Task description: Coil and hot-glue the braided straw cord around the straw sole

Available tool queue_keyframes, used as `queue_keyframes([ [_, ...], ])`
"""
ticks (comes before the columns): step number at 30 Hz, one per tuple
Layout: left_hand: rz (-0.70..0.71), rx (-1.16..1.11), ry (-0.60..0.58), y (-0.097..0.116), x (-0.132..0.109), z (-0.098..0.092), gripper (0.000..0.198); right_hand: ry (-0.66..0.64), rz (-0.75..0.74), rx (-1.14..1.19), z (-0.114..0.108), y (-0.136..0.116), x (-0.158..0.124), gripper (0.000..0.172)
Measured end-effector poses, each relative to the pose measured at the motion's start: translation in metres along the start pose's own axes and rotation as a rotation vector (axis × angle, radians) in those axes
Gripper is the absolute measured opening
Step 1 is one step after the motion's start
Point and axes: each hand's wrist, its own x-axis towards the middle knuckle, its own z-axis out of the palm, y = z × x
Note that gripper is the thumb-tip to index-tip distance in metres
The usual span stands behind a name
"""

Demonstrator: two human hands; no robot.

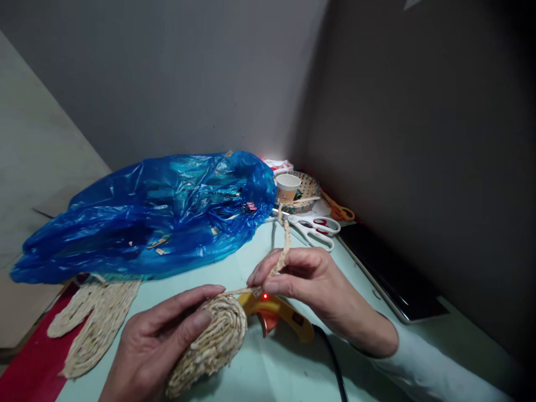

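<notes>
Gripping an oval coil of beige twisted straw (218, 340) in the left hand (163, 335), over the pale green tabletop (268, 377)! And pinching its thin beige straw strand (287, 240) in the right hand (312, 279), near a curved yellow tool with an orange trigger (288, 312).

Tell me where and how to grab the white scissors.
Probably best by the handle loops of the white scissors, coming from the right: the loops spread apart on that side, while the blades point left toward the blue bag, with the straw strand crossing in front.
</notes>
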Motion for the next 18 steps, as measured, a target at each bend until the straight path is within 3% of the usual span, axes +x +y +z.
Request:
queue_keyframes([
  [5,0.009,-0.011,0.009,-0.006,0.004,-0.009,0.017,0.063,-0.021,-0.057,0.005,0.002,-0.007,0.003],
  [18,-0.112,0.002,0.005,-0.009,0.006,-0.014,0.022,0.063,-0.074,-0.053,0.005,0.004,-0.010,0.006],
])
